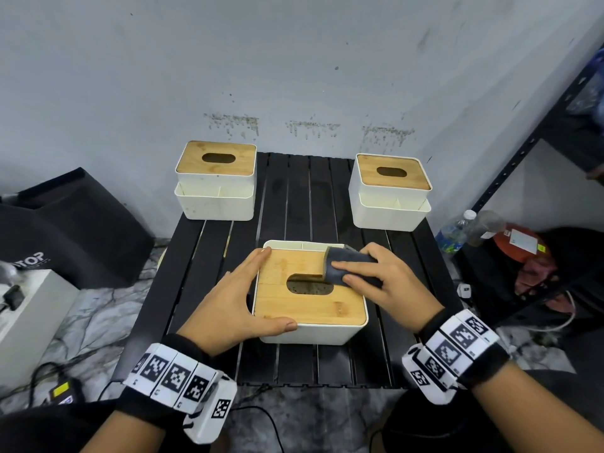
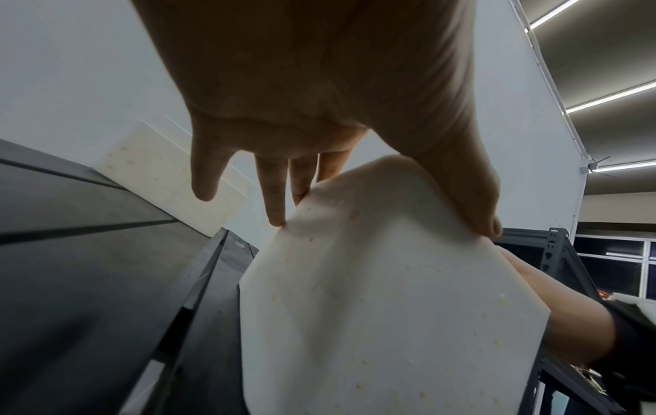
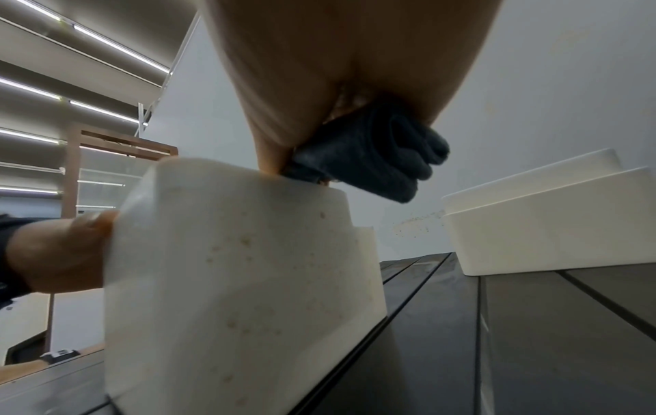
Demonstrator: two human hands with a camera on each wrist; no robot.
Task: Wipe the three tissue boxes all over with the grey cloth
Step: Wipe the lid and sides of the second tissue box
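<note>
Nearest me, the front tissue box (image 1: 310, 299) sits at six o'clock on the tabletop (image 1: 209, 256). With my left hand (image 1: 235, 299) I brace its light, stiff, slippery side, fingers straight; my right hand (image 1: 385, 282) presses the soft grey cloth (image 1: 351, 266) onto its lid, fingers curled around it.

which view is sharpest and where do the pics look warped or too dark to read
Head view: sharpest, evenly lit, though wide-angle bends the wall and shelf edges. Left wrist view: the left hand is backlit and shadowed, the near tissue box soft. Right wrist view: the grey cloth reads clearly, but the box sides bulge with distortion.
</note>
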